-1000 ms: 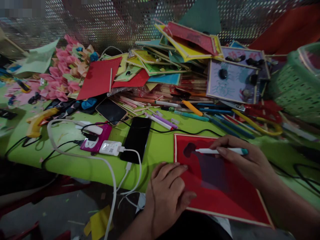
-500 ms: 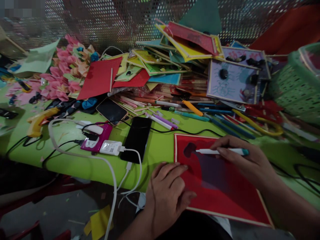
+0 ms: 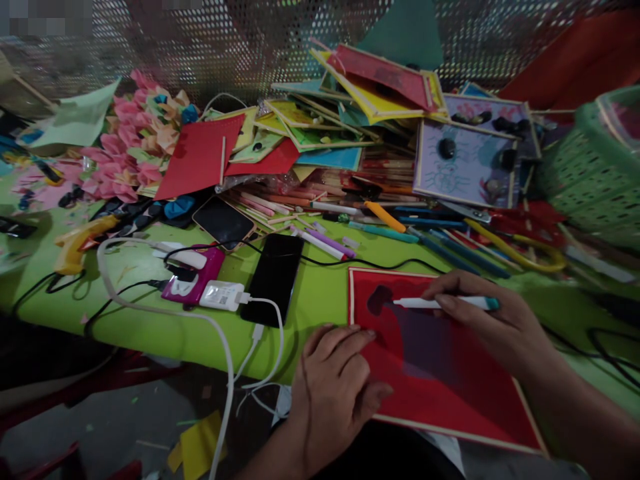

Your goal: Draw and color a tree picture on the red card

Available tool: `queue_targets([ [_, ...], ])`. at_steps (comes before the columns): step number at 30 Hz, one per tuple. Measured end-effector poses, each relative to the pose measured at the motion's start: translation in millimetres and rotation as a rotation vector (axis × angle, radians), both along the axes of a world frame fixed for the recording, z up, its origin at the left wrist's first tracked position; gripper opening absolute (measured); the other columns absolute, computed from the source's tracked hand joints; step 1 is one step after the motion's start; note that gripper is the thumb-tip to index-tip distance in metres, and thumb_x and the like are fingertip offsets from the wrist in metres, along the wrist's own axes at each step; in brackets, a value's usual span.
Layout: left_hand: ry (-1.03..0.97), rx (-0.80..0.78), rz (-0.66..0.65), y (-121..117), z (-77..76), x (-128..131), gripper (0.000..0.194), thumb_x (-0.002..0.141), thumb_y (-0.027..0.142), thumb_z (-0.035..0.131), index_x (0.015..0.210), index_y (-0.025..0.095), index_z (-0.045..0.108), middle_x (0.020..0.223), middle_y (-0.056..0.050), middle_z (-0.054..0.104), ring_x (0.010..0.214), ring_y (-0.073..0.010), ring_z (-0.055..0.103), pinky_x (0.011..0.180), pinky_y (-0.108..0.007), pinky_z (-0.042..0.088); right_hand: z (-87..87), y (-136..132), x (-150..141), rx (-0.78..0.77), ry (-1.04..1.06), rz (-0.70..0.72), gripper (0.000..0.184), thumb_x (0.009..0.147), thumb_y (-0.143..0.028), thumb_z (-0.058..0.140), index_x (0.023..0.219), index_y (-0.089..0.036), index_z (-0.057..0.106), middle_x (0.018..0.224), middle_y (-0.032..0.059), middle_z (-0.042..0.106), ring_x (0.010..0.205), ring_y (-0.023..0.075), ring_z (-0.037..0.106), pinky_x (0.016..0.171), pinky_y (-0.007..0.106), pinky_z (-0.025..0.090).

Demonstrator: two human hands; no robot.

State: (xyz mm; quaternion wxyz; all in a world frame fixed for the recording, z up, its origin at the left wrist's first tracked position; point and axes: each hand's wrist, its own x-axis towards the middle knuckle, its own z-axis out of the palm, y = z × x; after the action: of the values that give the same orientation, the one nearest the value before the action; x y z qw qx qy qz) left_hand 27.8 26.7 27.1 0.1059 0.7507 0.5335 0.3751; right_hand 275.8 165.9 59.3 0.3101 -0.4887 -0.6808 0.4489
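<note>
A red card (image 3: 400, 393) edged with thin pale sticks lies at the front of the green table, overhanging its near edge. On its upper left sits a dark blob-like shape (image 3: 379, 301). My right hand (image 3: 493, 320) grips a white marker with a teal end (image 3: 415, 303), held nearly level, its tip beside the dark shape. My left hand (image 3: 340, 380) rests on the card's left edge, fingers stretched out and holding nothing. A shadow falls across the card's middle.
Left of the card are a black phone (image 3: 274, 280), a magenta power strip (image 3: 213, 261) with cables, and a yellow glue gun (image 3: 80, 245). Behind lie markers, scissors (image 3: 467, 213), and a heap of framed cards (image 3: 385, 80). A green basket (image 3: 590, 173) stands at right.
The marker tip and my right hand have shifted very slightly to the right. My left hand and the card have stayed in place.
</note>
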Motion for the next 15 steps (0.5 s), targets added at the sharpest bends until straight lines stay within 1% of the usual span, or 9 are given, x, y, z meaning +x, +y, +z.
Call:
queue_targets([
  [3, -0.006, 0.013, 0.003, 0.8, 0.4, 0.5, 0.041, 0.122, 0.045, 0.046, 0.096, 0.024, 0.069, 0.136, -0.003, 0.085, 0.124, -0.0216, 0.076, 0.111, -0.043, 0.054, -0.7, -0.8, 0.5, -0.003, 0.009, 0.001, 0.035, 0.097, -0.061, 0.079, 0.089, -0.028, 0.083, 0.080, 0.0022, 0.073, 0.069, 0.0193, 0.059, 0.061, 0.032, 0.043],
  [6, -0.001, 0.012, -0.004, 1.1, 0.5, 0.3, 0.038, 0.121, 0.043, 0.048, 0.096, 0.024, 0.069, 0.137, -0.004, 0.085, 0.125, -0.0215, 0.076, 0.112, -0.043, 0.054, 1.1, -0.1, -1.2, 0.002, 0.008, -0.016, 0.036, 0.096, -0.062, 0.078, 0.088, -0.027, 0.083, 0.079, 0.0021, 0.073, 0.068, 0.0192, 0.059, 0.060, 0.032, 0.042],
  [10, 0.004, 0.005, -0.015, 0.4, 0.6, -0.9, 0.039, 0.122, 0.043, 0.047, 0.094, 0.024, 0.067, 0.138, -0.004, 0.084, 0.125, -0.0220, 0.076, 0.113, -0.043, 0.053, 4.7, 2.1, -4.0, 0.025, 0.006, -0.060, 0.036, 0.096, -0.061, 0.077, 0.086, -0.027, 0.082, 0.070, 0.0000, 0.067, 0.061, 0.0168, 0.051, 0.058, 0.031, 0.040],
  [15, -0.001, 0.013, -0.012, 0.5, 0.8, -0.7, 0.040, 0.122, 0.044, 0.045, 0.096, 0.024, 0.067, 0.138, -0.003, 0.084, 0.124, -0.0220, 0.075, 0.112, -0.043, 0.052, 5.6, 2.9, -4.9, 0.021, -0.004, -0.024, 0.037, 0.096, -0.061, 0.077, 0.087, -0.026, 0.083, 0.073, 0.0011, 0.070, 0.062, 0.0172, 0.053, 0.057, 0.031, 0.040],
])
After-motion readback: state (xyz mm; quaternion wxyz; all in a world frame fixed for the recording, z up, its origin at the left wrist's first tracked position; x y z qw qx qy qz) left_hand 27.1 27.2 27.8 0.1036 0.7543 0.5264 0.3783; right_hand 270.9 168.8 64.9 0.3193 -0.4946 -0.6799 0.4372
